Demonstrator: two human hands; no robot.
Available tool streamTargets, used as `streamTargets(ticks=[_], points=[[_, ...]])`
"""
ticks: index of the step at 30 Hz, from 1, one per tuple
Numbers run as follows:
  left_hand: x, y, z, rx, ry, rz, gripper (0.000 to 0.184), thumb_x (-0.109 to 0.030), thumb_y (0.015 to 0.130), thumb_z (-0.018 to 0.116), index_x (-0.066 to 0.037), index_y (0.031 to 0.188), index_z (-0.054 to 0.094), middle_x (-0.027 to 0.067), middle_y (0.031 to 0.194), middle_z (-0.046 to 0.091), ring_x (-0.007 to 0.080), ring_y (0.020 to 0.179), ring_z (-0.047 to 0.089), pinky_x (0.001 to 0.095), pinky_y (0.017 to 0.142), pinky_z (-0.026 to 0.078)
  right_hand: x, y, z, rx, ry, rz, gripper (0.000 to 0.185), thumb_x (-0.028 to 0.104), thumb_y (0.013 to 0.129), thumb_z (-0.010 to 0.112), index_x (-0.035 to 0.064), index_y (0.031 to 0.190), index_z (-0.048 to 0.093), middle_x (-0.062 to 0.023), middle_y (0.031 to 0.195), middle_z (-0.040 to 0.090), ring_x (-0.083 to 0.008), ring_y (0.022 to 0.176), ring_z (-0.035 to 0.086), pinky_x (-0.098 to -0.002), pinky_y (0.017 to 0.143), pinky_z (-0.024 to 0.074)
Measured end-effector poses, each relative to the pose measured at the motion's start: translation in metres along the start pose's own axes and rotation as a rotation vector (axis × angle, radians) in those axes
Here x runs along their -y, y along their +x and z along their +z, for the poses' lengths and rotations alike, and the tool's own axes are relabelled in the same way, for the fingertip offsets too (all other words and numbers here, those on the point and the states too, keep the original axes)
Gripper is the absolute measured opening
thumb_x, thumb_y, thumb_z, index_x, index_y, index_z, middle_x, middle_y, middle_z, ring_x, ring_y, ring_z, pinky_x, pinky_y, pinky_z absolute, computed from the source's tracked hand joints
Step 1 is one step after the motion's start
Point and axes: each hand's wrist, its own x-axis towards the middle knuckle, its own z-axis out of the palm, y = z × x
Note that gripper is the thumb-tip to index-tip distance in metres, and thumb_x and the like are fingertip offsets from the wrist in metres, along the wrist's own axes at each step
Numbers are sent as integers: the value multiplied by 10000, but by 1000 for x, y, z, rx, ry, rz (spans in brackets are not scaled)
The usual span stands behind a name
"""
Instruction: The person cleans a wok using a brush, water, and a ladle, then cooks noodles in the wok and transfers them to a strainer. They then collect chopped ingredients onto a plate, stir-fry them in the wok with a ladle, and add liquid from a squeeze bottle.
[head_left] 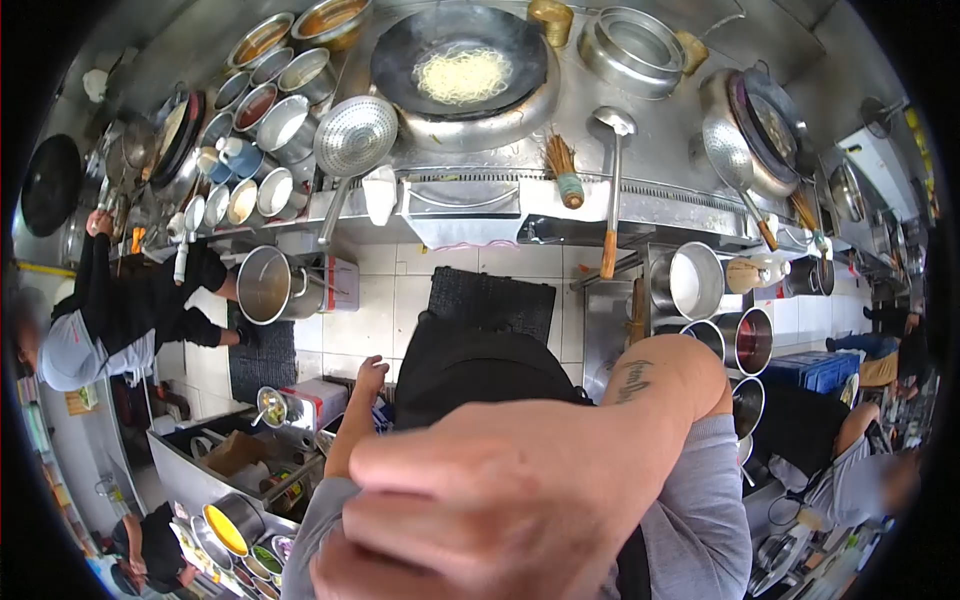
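Observation:
My right hand [490, 490] is very close to the camera, blurred, with its fingers bent in. Its palm side is hidden, so whether anything is inside cannot be seen. Low at my left side hangs my left hand [371, 378], loosely open with nothing visible in it. Both hands are away from the stove. Pale noodles [462, 77] lie in a large black wok [400, 62] on the burner ahead. A perforated strainer [356, 135] rests to the wok's left. Right of the wok lie a bamboo brush [563, 170] and a ladle [613, 190] with a wooden handle.
Sauce containers [284, 120] crowd the counter at left. Metal pots [690, 282] stand to my right, and another pot [268, 284] stands left. A second wok [765, 130] sits further right. Co-workers [90, 330] are at the left and right edges. Black mats [490, 300] cover floor tiles.

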Motion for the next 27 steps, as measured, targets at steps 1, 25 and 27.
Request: streamTargets(ticks=[1, 25, 27], points=[[-12, -10, -3, -5, -5, -1, 592, -170, 903, 722, -48, 1456, 550, 153, 1170, 715, 219, 941, 701, 387, 744, 591, -8, -1, -4, 196, -109, 84, 128, 152, 863, 735, 85, 797, 649, -10, 750, 634, -188, 604, 598, -350, 536, 479], [-365, 114, -39, -274, -75, 780, 509, -236, 870, 778, 63, 1244, 606, 288, 1177, 666, 438, 1125, 621, 483, 1024, 485, -145, -452, -32, -205, -871, 1913, 350, 270, 903, 752, 17, 1143, 742, -205, 911, 745, -355, 851, 729, -445, 779, 580], [-369, 136, -39, -338, 263, 755, 712, -347, 778, 863, 59, 1282, 566, 292, 1198, 653, 443, 1177, 572, 492, 1071, 446, -171, -409, -61, -311, -1104, 1756, 327, 211, 897, 725, -13, 1135, 722, -211, 862, 722, -368, 830, 709, -462, 785, 570]])
